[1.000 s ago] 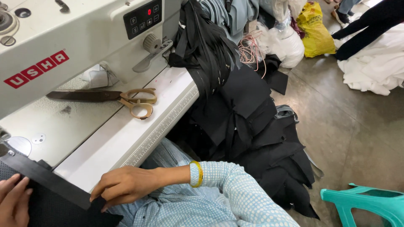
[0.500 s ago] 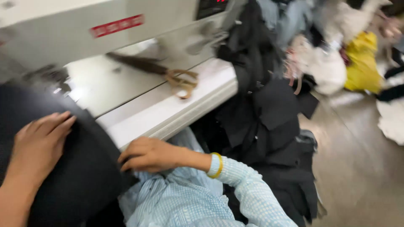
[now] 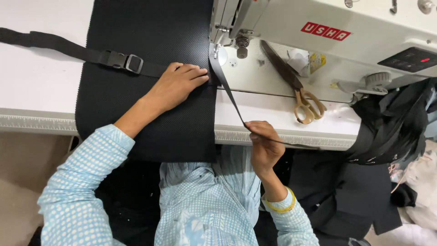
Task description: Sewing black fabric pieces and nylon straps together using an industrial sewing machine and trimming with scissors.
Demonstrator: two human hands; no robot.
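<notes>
Left hand (image 3: 180, 82) lies flat, grip open, pinning the black mesh panel (image 3: 145, 91) on the worktop (image 3: 41, 86); right hand (image 3: 264, 146) pinches the black strap (image 3: 227, 89) taut under the presser foot (image 3: 215, 50) – positioned, seam seemingly not begun

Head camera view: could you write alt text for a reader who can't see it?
A left hand presses black fabric flat at a white sewing machine, while the right hand pulls a black strap taut. Scissors lie beside it.
</notes>
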